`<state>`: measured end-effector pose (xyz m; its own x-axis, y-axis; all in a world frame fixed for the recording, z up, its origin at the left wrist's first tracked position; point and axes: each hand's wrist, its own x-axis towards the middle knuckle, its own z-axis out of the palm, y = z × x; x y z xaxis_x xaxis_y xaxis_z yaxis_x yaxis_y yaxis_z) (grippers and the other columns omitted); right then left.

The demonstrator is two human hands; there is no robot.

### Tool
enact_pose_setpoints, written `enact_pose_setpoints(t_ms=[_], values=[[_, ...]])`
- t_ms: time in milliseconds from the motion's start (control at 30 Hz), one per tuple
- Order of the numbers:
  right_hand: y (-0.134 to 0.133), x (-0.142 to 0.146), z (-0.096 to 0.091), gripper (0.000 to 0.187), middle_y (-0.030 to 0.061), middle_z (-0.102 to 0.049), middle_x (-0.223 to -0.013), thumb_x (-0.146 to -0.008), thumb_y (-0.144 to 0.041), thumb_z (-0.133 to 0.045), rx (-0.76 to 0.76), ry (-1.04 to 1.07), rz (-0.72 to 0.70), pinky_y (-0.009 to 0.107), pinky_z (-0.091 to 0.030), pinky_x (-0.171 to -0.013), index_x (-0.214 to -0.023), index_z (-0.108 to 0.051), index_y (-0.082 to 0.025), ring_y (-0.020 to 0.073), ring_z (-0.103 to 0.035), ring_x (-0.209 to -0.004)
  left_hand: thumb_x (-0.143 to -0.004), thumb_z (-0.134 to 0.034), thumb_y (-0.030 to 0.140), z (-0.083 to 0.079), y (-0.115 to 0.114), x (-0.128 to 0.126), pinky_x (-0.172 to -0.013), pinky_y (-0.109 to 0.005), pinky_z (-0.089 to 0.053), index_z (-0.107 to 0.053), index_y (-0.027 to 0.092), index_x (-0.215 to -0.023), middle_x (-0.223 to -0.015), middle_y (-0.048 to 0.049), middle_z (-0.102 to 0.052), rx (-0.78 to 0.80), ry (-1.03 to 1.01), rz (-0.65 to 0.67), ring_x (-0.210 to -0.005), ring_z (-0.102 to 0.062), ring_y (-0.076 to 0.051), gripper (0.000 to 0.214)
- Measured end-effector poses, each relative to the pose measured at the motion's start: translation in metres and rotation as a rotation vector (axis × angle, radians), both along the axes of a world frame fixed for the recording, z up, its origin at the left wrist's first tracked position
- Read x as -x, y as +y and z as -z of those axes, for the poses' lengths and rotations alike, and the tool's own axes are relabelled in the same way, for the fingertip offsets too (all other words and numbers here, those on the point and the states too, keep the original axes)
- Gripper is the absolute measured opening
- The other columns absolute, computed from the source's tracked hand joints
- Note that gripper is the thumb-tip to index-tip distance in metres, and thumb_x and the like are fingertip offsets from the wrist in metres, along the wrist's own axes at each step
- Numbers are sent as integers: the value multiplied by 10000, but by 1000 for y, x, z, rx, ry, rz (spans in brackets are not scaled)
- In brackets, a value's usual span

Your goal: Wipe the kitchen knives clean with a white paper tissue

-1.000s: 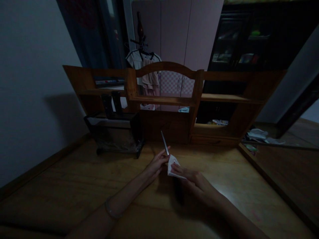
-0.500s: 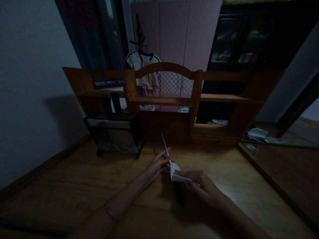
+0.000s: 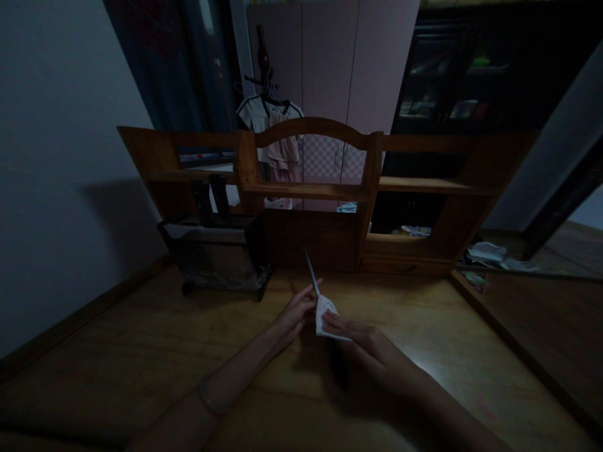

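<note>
A knife [image 3: 311, 271] points away from me, its thin blade slanting up and its dark handle [image 3: 339, 369] towards me, low over the table. My left hand [image 3: 296, 314] is at the blade's left side, fingers closed around it; part of the grip is hidden behind the blade. On the blade's right side, my right hand [image 3: 367, 342] presses a folded white cloth or paper wipe [image 3: 325, 312] against the blade with its fingers. The wipe covers the middle of the knife.
A knife holder [image 3: 214, 254] with two black-handled knives [image 3: 219, 194] in it stands at the left. Behind it runs a wooden shelf unit [image 3: 311, 242] along the back of the wooden table [image 3: 188, 351]. A wall [image 3: 61, 188] borders the left side.
My right hand and the white wipe have slid a little forward and left along the blade. The wipe now lies flatter under the fingers. My left hand and the knife look nearly still.
</note>
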<state>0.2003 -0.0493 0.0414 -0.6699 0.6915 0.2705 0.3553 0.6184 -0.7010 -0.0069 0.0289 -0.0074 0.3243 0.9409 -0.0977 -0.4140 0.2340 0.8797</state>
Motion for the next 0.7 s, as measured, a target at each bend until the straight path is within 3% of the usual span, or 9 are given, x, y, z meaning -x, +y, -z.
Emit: enact_pose_setpoints(t_ms=[267, 533, 600, 700], values=[[2, -4, -1, 395, 34, -412, -1422, -952, -329, -410, -20, 30, -13, 447, -332, -1084, -1337, -465, -265, 254, -392, -1306, -711, -605, 46, -6, -2, -2, -611, -227, -483, -408, 230, -1383, -773, 0, -593, 23, 4, -19, -647, -596, -110, 725], [2, -5, 1, 403, 49, -473, -1385, -945, -318, -410, -18, 20, -14, 439, -341, -1075, -1337, -474, -251, 254, -448, -1271, -731, -630, 73, 1, 0, 0, -592, -203, -484, -449, 235, -1353, -837, -13, -602, 1, 32, -34, -661, -603, -97, 667], [2, -8, 2, 393, 68, -556, -1313, -942, -333, -412, -8, 33, 8, 427, -394, -1029, -1305, -520, -227, 266, -526, -1197, -767, -642, 134, 3, 0, 1, -582, -205, -484, -411, 228, -1378, -835, -33, -624, -16, 48, -11, -674, -619, -113, 660], [4, -15, 3, 398, 67, -713, -1040, -949, -370, -383, 43, 40, 30, 361, -519, -839, -1224, -603, -184, 241, -678, -895, -802, -649, 237, 3, 1, 2, -581, -231, -495, -337, 209, -1417, -840, -76, -656, -27, 92, 33, -703, -651, -159, 690]])
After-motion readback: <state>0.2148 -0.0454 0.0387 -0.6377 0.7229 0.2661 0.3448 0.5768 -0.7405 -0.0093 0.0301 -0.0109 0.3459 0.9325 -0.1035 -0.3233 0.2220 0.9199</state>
